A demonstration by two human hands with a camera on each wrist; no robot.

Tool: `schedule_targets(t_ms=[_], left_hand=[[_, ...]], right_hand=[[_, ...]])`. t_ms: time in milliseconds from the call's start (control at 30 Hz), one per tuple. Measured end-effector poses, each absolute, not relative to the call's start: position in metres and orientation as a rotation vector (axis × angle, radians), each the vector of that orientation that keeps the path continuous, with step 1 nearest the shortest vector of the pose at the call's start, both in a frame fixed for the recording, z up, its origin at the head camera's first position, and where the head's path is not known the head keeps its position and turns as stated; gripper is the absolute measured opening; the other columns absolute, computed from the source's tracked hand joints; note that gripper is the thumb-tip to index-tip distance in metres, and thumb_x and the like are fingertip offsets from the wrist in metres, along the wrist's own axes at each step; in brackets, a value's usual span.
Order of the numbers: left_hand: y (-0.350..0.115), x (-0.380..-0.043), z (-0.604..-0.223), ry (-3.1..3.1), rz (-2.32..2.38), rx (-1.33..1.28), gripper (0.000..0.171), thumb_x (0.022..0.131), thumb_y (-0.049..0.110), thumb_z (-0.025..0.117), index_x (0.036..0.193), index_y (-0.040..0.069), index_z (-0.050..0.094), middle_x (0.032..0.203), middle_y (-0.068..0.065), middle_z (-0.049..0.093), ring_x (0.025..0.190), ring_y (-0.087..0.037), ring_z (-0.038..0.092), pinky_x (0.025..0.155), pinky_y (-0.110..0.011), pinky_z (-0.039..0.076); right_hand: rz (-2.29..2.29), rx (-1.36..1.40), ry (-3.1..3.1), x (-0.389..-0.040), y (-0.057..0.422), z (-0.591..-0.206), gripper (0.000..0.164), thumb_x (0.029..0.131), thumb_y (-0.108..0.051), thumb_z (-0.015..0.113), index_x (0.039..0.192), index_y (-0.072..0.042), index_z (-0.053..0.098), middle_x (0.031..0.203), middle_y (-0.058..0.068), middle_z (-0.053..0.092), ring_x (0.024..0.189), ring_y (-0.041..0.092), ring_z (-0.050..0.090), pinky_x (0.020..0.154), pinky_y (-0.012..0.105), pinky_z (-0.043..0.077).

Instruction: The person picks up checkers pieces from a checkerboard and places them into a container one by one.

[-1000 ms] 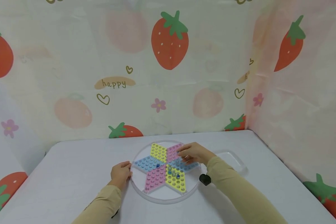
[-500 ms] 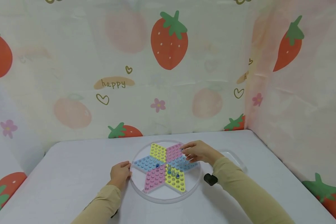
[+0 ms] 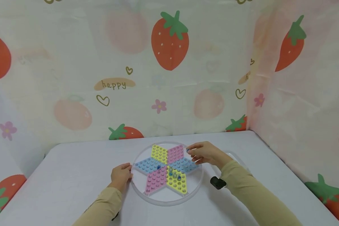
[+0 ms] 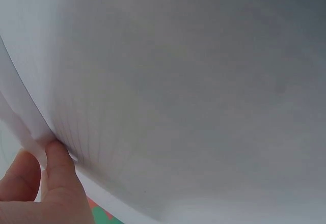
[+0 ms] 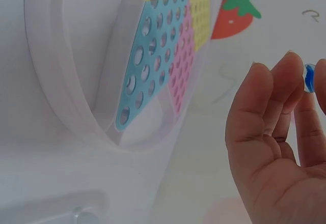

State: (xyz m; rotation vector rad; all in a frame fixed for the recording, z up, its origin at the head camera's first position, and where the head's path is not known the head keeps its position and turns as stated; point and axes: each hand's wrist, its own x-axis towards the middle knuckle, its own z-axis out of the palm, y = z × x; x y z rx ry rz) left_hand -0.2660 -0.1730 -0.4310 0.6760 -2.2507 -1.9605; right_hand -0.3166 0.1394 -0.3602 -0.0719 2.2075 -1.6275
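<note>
A round Chinese checkers board point(image 3: 166, 202) with a pink, yellow and blue star of holes lies on the table. My left hand point(image 3: 121, 176) holds its left rim, with thumb and finger at the edge in the left wrist view. Beyond the board's upper right side, my right hand point(image 3: 207, 153) pinches a clear marble with a blue swirl point(image 5: 309, 78) between fingertips. One dark blue marble point(image 3: 158, 168) sits near the pink and blue sections. Several more marbles, among them a blue marble point(image 3: 179, 178), sit in the near yellow section.
A clear shallow tray point(image 3: 238, 159) stands right of the board, partly behind the right forearm. In the right wrist view a pale marble point(image 5: 85, 217) shows in it. White cloth covers the table point(image 3: 82, 169); a strawberry-print curtain point(image 3: 169, 94) hangs behind.
My right hand has moved right with the marble, from over the pink section to beyond the board's right side. The left hand stays at the rim.
</note>
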Motion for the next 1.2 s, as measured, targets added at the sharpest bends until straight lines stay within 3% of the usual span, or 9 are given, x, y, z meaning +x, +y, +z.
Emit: schedule_targets(t_ms=[1200], left_hand=[[-0.173, -0.265, -0.431, -2.234, -1.991, 0.669, 0.047, 0.088, -0.018, 0.049, 0.135, -0.014, 0.046, 0.138, -0.027, 0.046, 0.116, -0.033, 0.049, 0.061, -0.018, 0.045]], right_hand=[[-1.692, -0.099, 2.219, -0.302, 0.202, -0.347, 0.04, 0.095, -0.018, 0.064, 0.128, 0.004, 0.056, 0.088, 0.009, 0.059, 0.074, 0.017, 0.06, 0.072, 0.031, 0.054]])
